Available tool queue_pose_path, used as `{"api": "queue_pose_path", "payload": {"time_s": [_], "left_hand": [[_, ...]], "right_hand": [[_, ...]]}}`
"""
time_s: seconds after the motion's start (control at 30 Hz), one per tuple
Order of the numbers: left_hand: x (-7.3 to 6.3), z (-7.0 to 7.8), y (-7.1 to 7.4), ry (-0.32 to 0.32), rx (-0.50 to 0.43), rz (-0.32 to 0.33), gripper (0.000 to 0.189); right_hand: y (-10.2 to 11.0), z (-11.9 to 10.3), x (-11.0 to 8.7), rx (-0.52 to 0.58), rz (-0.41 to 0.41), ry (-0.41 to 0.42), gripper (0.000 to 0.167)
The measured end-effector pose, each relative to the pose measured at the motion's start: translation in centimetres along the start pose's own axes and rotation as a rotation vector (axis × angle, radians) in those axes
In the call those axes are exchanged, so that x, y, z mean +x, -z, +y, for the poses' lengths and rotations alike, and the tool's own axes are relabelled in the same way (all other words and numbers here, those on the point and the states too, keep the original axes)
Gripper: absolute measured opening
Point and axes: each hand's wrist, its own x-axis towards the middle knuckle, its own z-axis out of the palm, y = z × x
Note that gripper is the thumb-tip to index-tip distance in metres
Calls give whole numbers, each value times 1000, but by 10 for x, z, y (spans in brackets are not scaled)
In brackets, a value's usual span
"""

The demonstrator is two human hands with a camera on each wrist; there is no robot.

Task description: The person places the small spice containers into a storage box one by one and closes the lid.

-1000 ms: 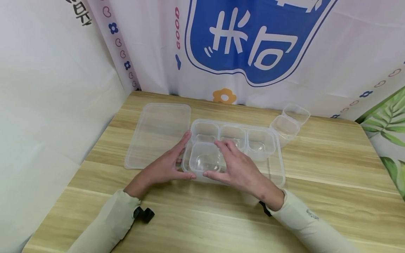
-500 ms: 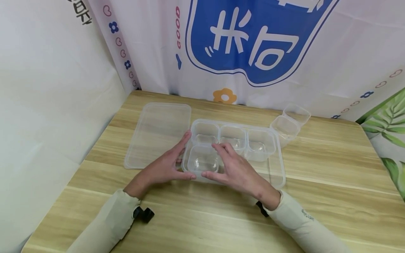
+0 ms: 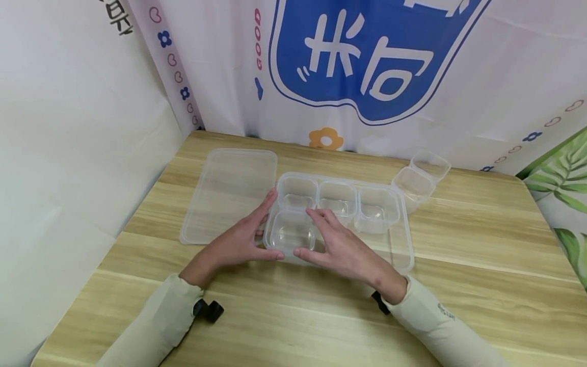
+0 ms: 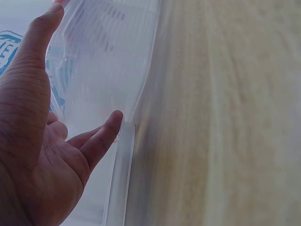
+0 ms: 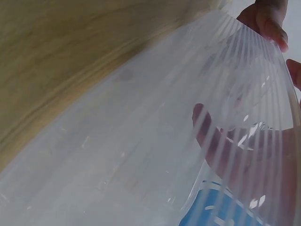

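Note:
A large clear plastic storage box (image 3: 401, 257) lies on the table, with three small clear containers (image 3: 337, 189) along its back side. Another small clear container (image 3: 293, 232) sits in its front left corner. My right hand (image 3: 341, 247) reaches over the box and holds this container, fingertips at its back rim and thumb at the front. Through the ribbed wall in the right wrist view, fingers (image 5: 214, 141) show. At the box's left end, my left hand (image 3: 238, 239) rests with fingers extended along the side and thumb by the front rim. Some fingertips are hidden.
A flat clear lid (image 3: 229, 196) lies on the table left of the box. Two more small clear containers (image 3: 414, 182) stand behind the box's right end. A printed cloth (image 3: 238, 66) hangs along the table's back edge.
The small container in my right hand has shifted slightly left and settled lower in the front left corner. My right hand moved a little left with it. My left hand stayed in place.

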Motion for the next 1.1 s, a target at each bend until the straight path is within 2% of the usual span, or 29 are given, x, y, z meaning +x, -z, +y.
{"api": "queue_pose_path", "payload": {"time_s": [0.5, 0.8, 0.9, 1.1], "left_hand": [[1, 0, 2, -7, 18, 4, 131], [0, 0, 1, -4, 0, -2, 131], [0, -1, 1, -1, -12, -2, 132], [0, 1, 1, 0, -7, 4, 132]], "right_hand": [[2, -2, 0, -30, -17, -7, 92], [8, -4, -7, -81, -26, -4, 91], [14, -3, -12, -93, -4, 12, 87], [27, -1, -20, -142, 92, 89, 73]]}}
